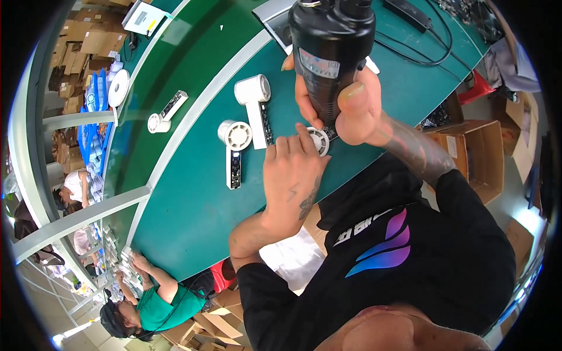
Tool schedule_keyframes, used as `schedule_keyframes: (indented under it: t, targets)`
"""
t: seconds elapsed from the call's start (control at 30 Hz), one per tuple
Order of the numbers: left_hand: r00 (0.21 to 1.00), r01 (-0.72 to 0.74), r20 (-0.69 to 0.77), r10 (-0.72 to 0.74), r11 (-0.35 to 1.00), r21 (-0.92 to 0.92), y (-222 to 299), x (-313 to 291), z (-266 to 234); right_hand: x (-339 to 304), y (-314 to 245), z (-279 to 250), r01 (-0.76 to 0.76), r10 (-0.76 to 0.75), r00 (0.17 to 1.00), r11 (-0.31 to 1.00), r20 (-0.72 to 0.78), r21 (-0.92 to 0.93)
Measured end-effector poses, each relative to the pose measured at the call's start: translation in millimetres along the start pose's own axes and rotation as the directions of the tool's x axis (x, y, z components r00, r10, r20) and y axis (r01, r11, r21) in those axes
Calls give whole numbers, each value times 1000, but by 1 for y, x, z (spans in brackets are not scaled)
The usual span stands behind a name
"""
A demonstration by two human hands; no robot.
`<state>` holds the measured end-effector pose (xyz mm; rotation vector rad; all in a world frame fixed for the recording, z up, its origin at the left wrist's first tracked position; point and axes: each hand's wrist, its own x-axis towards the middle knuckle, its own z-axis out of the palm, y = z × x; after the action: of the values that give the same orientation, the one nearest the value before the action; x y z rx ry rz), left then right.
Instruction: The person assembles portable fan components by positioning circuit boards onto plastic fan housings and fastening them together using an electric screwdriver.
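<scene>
My right hand point(363, 108) is wrapped round a black electric screwdriver point(331, 52), held upright with its lower end over the work. Below it lies a white handheld fan body point(318, 140) with a round slotted grille. My left hand point(291, 175) grips this fan body, back of the hand up, fingers over its near side. The screwdriver's tip is hidden between the hands. Left of my hands, two similar white fan bodies, one upper point(256, 111) and one lower point(235, 146), lie on the green table point(193, 234), circuit boards showing in their handles.
Another white fan body point(167, 111) lies on the green belt point(199, 52) beyond a pale metal rail point(175, 137). A black power adapter point(408, 14) with a cable sits at the far right. Cardboard boxes point(477, 158) stand at right. A person in a green shirt point(170, 304) works at lower left.
</scene>
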<state>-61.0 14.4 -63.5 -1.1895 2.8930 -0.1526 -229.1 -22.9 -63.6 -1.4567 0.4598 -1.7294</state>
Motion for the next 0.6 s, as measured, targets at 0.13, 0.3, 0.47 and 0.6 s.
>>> schedule_keyframes:
  t: [0.13,0.3,0.47,0.6]
  targets:
    - [1000,4,-20,-4,1000,11,0,1,0,3,-10,5,-161,147,984,975,-100,-152]
    - [1000,2,-4,-2,1000,1,1,1,-5,3,-3,-4,-90,81,990,994,-117,-68]
    - [999,-3,47,5,1000,-27,0,3,-9,5,-1,-7,-35,36,991,999,-127,8]
    - [999,-10,30,13,997,-79,-2,3,-8,10,-9,-4,-203,167,956,970,-239,-132]
